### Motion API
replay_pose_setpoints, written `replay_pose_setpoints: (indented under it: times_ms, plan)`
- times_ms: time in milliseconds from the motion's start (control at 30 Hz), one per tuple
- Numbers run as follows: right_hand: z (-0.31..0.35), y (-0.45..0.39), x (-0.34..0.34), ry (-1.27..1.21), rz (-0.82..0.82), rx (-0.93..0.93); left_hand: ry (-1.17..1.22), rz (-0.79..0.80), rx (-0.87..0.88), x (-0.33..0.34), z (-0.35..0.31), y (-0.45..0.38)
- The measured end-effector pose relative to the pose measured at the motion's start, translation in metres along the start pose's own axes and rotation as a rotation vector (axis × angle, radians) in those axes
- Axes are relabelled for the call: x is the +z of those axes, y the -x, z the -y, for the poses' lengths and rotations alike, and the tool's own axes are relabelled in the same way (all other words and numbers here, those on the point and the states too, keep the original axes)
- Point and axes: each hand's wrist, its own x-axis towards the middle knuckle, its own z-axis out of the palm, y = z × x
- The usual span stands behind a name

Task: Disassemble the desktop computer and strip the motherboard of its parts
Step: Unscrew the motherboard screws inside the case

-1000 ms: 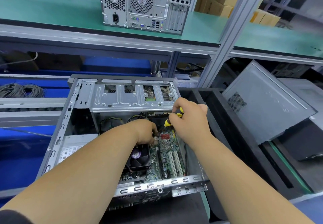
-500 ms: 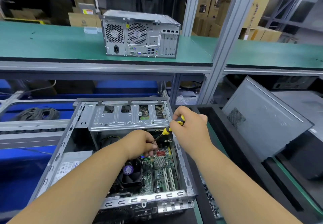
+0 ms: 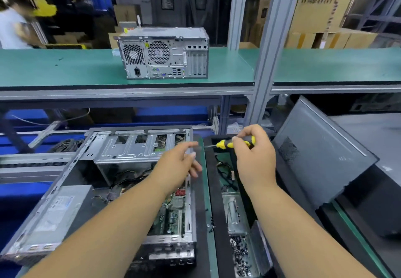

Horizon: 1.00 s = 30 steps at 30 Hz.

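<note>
Open computer case (image 3: 104, 191) lying on its side at bench front-left, circuit board (image 3: 175, 212) showing inside near its right wall. Left hand (image 3: 180, 165) above case's right wall, fingers loosely spread, holding nothing. Right hand (image 3: 253, 154) closed around yellow-black screwdriver (image 3: 227, 144) over black tray (image 3: 213, 191) right of case, tip pointing left. Screws (image 3: 239, 254) heaped at tray's near end.
</note>
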Motion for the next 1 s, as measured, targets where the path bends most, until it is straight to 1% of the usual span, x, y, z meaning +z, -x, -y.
replay_pose_setpoints:
  times_ms: [67, 133, 367, 433, 500, 567, 667, 733, 867, 1000]
  plan:
    - [-0.008, -0.002, -0.016, -0.029, -0.061, 0.003, -0.048, -0.017, 0.026, 0.019, -0.013, -0.002]
    - [-0.017, -0.003, -0.031, -0.025, -0.075, 0.017, -0.121, -0.006, 0.026, 0.041, -0.023, -0.003]
    - [-0.045, -0.005, -0.079, 0.034, -0.056, 0.079, -0.545, 0.153, 0.007, 0.116, -0.03, -0.006]
    - [-0.051, -0.004, -0.09, 0.069, -0.038, 0.088, -0.594, 0.178, -0.031, 0.131, -0.027, -0.006]
    - [-0.055, -0.002, -0.098, 0.097, -0.018, 0.097, -0.593, 0.205, -0.1, 0.14, -0.023, -0.006]
    - [-0.059, -0.002, -0.103, 0.11, 0.004, 0.105, -0.629, 0.221, -0.134, 0.147, -0.018, -0.004]
    - [-0.064, -0.003, -0.105, 0.111, 0.041, 0.117, -0.771, 0.265, -0.118, 0.155, -0.01, -0.001]
    - [-0.066, -0.003, -0.104, 0.106, 0.059, 0.116, -0.816, 0.27, -0.113, 0.157, -0.007, 0.002]
    - [-0.064, -0.003, -0.098, 0.081, 0.072, 0.1, -0.842, 0.225, -0.064, 0.149, -0.013, 0.003]
    - [-0.056, -0.005, -0.086, 0.061, 0.1, 0.067, -0.853, 0.152, 0.029, 0.129, -0.028, 0.0]
